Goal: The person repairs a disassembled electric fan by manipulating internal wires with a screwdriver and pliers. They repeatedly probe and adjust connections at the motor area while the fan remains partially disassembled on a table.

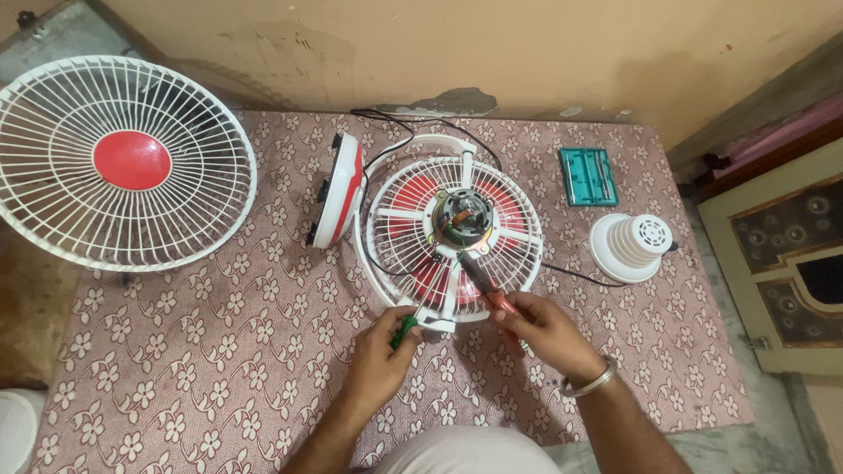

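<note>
A small fan lies face down on the patterned cloth (219,351), its white rear grille (399,215) over red blades and its bare motor (463,216) showing in the middle. My left hand (382,351) grips a green-handled screwdriver (405,330) at the grille's near edge. My right hand (544,332) holds red-handled pliers (488,288), whose dark jaws point up toward the motor. A metal bangle circles my right wrist.
The detached white front grille (123,162) with a red centre leans at the left. The fan's white and red base (338,191) stands beside the fan. At the right are a white motor cover (630,247), a teal tool case (587,175) and a black cord (575,274).
</note>
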